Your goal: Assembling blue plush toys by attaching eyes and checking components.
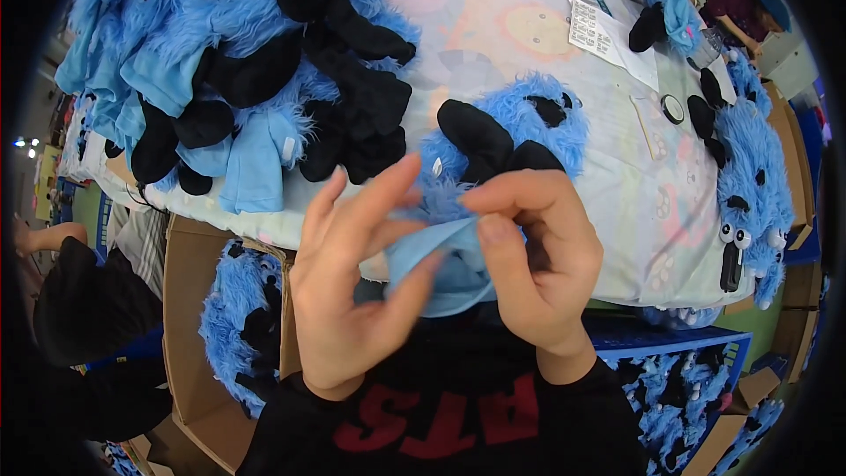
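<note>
Near the table edge, my right hand (551, 269) pinches the rim of a light blue fabric piece (454, 278) between thumb and forefinger. That fabric looks like the open end of a plush toy skin. Beside it on the left, my left hand (335, 300) has its fingers spread and partly smeared by motion, with nothing visibly gripped. Just beyond both hands lies shaggy blue plush fur (536, 92) with black paw-like parts (476, 134) and a small white tag. Whether the fur and the pinched fabric are one piece is partly hidden by my fingers.
A heap of blue and black plush skins (233, 26) covers the table's left. At right are a paper sheet (608, 40), a tape roll (672, 108) and more plush pieces (753, 159). Cardboard box (189, 326) and blue crate (745, 348) stand below. Other people work nearby.
</note>
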`<action>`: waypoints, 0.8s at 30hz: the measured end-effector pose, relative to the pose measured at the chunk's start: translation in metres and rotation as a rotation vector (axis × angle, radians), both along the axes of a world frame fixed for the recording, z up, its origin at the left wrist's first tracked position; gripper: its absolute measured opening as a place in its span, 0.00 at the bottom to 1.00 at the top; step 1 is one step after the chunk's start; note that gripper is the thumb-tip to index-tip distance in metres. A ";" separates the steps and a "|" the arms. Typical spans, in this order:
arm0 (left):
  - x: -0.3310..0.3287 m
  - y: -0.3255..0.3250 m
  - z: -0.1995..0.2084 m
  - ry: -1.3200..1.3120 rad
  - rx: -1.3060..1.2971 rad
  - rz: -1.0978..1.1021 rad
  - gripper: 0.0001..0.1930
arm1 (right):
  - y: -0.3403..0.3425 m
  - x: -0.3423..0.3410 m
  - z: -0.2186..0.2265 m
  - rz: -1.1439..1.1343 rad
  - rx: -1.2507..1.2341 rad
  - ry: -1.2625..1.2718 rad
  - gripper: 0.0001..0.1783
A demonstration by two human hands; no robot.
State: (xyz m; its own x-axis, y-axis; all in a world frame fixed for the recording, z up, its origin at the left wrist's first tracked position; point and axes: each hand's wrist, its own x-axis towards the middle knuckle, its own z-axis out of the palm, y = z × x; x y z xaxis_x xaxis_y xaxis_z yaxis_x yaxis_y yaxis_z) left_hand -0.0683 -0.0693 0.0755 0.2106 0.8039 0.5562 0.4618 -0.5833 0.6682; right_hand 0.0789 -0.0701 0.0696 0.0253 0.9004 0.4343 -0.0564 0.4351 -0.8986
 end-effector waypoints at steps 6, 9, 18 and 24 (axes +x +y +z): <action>0.001 -0.007 0.001 -0.387 -0.356 -0.070 0.23 | 0.010 0.001 -0.011 -0.022 0.048 -0.107 0.11; 0.002 -0.006 -0.003 -0.454 -0.352 -0.080 0.22 | 0.012 0.004 -0.013 0.086 -0.040 -0.162 0.12; -0.045 0.022 -0.025 -0.553 -0.557 -0.304 0.20 | 0.022 0.043 -0.039 -0.444 0.141 -0.549 0.16; 0.005 0.072 -0.048 -0.197 -0.531 -0.223 0.24 | 0.006 0.049 -0.051 -0.257 -0.187 -0.575 0.25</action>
State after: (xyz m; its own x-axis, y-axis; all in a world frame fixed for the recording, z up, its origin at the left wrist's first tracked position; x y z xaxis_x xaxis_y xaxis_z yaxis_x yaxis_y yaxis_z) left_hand -0.0637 0.0026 0.0278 0.3399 0.9304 0.1371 0.2050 -0.2156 0.9547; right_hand 0.1283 -0.0646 0.0189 0.0600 0.9582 0.2796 0.5400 0.2044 -0.8165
